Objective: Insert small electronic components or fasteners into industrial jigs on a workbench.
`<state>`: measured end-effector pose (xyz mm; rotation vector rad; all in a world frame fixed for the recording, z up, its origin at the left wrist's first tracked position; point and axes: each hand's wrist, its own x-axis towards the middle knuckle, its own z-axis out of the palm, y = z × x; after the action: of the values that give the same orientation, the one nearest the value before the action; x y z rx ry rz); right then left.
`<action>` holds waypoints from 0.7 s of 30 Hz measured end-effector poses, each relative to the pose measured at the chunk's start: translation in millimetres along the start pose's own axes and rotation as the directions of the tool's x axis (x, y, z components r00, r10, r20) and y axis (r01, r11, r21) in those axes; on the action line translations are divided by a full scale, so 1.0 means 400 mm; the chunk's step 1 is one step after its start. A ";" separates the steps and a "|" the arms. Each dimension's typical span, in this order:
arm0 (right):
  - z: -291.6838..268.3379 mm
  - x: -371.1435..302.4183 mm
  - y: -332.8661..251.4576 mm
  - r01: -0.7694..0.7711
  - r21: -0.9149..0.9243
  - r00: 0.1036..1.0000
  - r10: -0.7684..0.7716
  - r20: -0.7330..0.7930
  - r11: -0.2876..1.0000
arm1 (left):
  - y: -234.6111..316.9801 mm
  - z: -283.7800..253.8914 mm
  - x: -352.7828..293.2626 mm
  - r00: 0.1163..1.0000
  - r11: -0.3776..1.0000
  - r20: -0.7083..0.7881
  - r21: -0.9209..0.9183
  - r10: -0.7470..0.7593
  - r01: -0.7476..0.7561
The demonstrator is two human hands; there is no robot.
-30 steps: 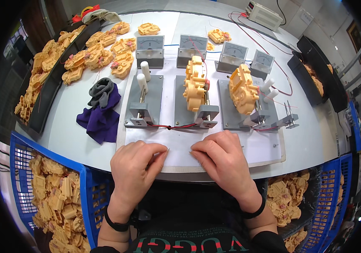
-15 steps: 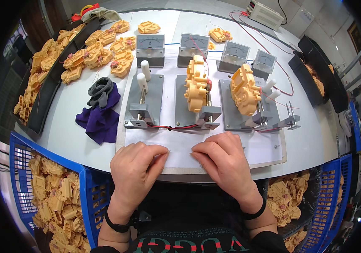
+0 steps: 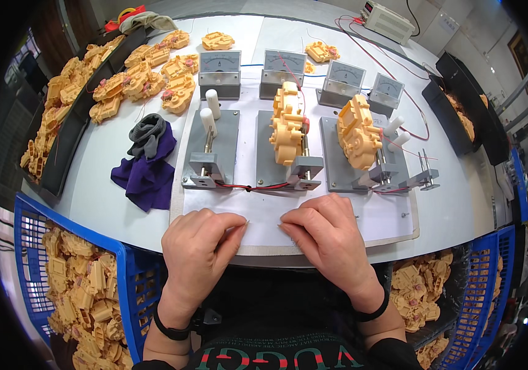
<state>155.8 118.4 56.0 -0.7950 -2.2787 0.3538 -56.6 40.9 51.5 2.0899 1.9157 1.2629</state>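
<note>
My left hand (image 3: 197, 246) rests at the table's front edge, fingers curled and thumb close to the index finger, with nothing seen in it. Opposite it, my right hand (image 3: 330, 237) is curled the same way, just in front of the middle and right fixtures. Between them lies a strip of white sheet. A yellow plastic gearbox housing (image 3: 287, 126) stands on the middle grey fixture (image 3: 265, 148). Another yellow housing (image 3: 359, 132) sits tilted on the right fixture (image 3: 332, 157). On the left grey fixture (image 3: 227, 135) are two white pegs (image 3: 208, 117) and no housing.
Several analog meters (image 3: 220, 71) stand behind the fixtures, joined by wires. A purple and grey cloth (image 3: 147, 169) lies left. More yellow housings (image 3: 134, 80) are at back left. Black bins (image 3: 73, 148) flank the table; blue baskets (image 3: 122, 265) of housings stand below. A power supply (image 3: 388, 21) is at the back.
</note>
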 end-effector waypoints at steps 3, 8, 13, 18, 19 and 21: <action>-0.002 0.001 0.000 0.005 -0.018 1.000 -0.005 0.000 1.000 | 0.000 -0.002 0.001 1.000 1.000 0.010 0.011 0.003 -0.003; 0.002 0.000 0.003 0.013 -0.012 1.000 -0.013 -0.011 1.000 | -0.001 -0.003 -0.002 1.000 1.000 0.022 0.025 -0.003 0.003; 0.001 -0.003 -0.001 0.002 0.001 1.000 -0.002 -0.004 1.000 | 0.001 -0.005 -0.002 1.000 1.000 0.018 0.014 0.001 -0.002; 0.001 -0.007 -0.001 0.003 -0.005 1.000 -0.003 -0.003 1.000 | 0.002 -0.004 -0.005 1.000 1.000 0.010 -0.002 -0.003 0.003; 0.001 -0.005 -0.001 0.004 -0.005 1.000 -0.004 -0.002 1.000 | 0.001 -0.005 -0.005 1.000 1.000 0.019 0.009 -0.003 0.002; 0.002 -0.002 0.001 0.006 -0.003 1.000 -0.006 -0.002 1.000 | 0.000 -0.005 -0.002 1.000 1.000 0.016 0.006 -0.002 0.002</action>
<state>155.8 118.2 54.8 -0.7890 -2.2797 0.3471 -57.5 39.4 52.4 2.0935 1.9169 1.2373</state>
